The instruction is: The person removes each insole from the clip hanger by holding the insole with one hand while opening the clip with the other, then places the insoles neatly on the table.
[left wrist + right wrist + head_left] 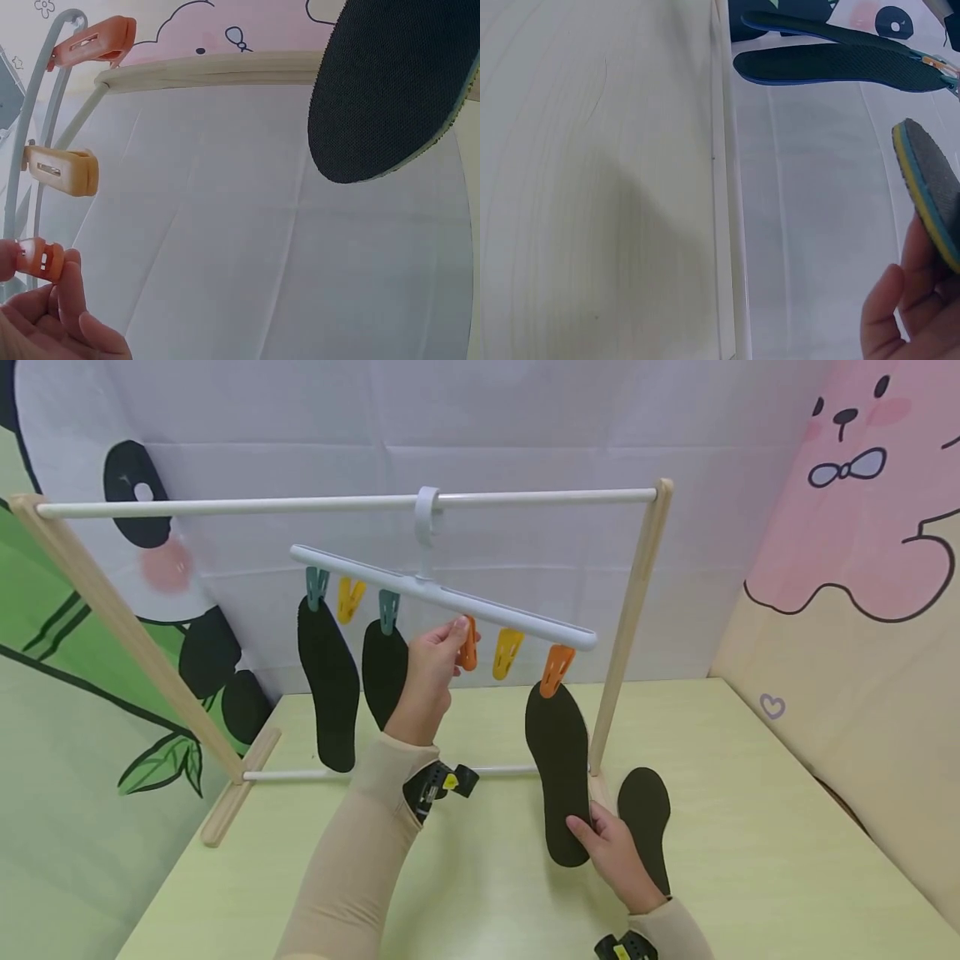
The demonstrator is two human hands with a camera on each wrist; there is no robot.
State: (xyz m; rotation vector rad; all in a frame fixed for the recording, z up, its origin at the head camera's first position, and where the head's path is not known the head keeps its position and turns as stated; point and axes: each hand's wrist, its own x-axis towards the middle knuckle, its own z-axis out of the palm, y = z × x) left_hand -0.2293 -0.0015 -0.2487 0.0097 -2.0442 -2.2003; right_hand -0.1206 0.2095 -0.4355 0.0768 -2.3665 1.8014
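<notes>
My left hand [429,672] is raised to the white clip hanger [442,597] and pinches an orange clip [468,645] between thumb and fingers; the left wrist view shows this orange clip [41,260] close up. Lower right, my right hand [611,850] holds the bottom end of a black insole [557,768], thumb on its front face. That insole's top sits in another orange clip [557,670]. In the right wrist view the insole [922,187] shows a yellow and blue edge. Two more black insoles, one long [328,689] and one partly behind my left hand [384,664], hang from teal clips [388,610].
The hanger hooks over the top bar [247,507] of a wooden-sided rack [630,618] and tilts down to the right. Yellow clips [507,653] hang with nothing in them. Another black insole [643,814] lies on the table [750,827], partly behind my right hand.
</notes>
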